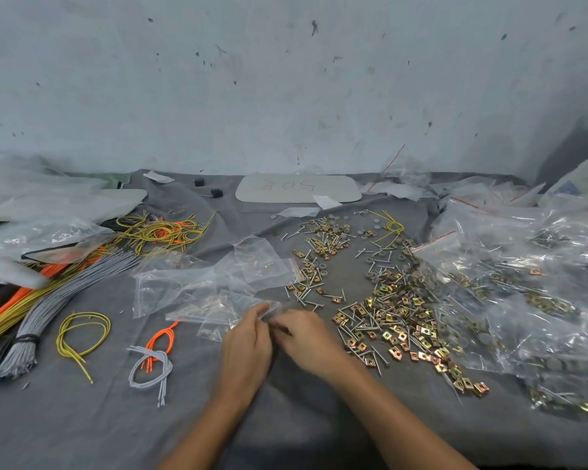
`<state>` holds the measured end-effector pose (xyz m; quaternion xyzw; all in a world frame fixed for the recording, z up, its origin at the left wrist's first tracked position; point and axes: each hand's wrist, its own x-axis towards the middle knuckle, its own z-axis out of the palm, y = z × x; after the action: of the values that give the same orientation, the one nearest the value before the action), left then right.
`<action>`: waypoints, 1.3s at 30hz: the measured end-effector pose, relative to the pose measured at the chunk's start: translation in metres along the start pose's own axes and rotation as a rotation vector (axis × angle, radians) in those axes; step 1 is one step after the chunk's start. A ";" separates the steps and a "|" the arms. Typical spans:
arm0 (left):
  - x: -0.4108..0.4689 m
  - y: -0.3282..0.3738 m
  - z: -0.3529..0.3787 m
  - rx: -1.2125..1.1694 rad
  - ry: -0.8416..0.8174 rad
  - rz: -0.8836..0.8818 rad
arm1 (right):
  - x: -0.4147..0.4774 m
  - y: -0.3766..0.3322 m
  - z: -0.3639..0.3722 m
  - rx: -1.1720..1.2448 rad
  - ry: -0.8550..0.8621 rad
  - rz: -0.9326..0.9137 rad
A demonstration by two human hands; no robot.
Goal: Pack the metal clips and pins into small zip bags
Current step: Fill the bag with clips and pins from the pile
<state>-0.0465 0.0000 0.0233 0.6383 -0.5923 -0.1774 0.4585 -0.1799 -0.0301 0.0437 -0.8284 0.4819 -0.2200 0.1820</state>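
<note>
Near centre of the grey-covered tabletop point(82, 435), the two hands meet. The left hand point(248, 344) pinches the edge of a small zip bag point(214, 312). The right hand point(308, 337) is blurred, its fingers curled at the same edge; whether it grips cannot be told. Loose metal clips and pins point(398, 320) lie just right of the hands. Beyond the hands lie empty zip bags point(190, 283), and farthest back a white board point(297, 189).

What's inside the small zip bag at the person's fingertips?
Through the small zip bag a few gold-coloured pieces show, blurred. The left hand and right hand cover its mouth, hiding the rest.
</note>
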 end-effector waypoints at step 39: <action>0.001 -0.001 0.000 -0.066 0.054 -0.034 | 0.081 0.090 -0.052 -0.228 0.099 0.372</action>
<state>-0.0451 -0.0007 0.0226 0.6374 -0.5626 -0.1875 0.4920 -0.2375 -0.1481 0.0564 -0.7286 0.6566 -0.1668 0.1008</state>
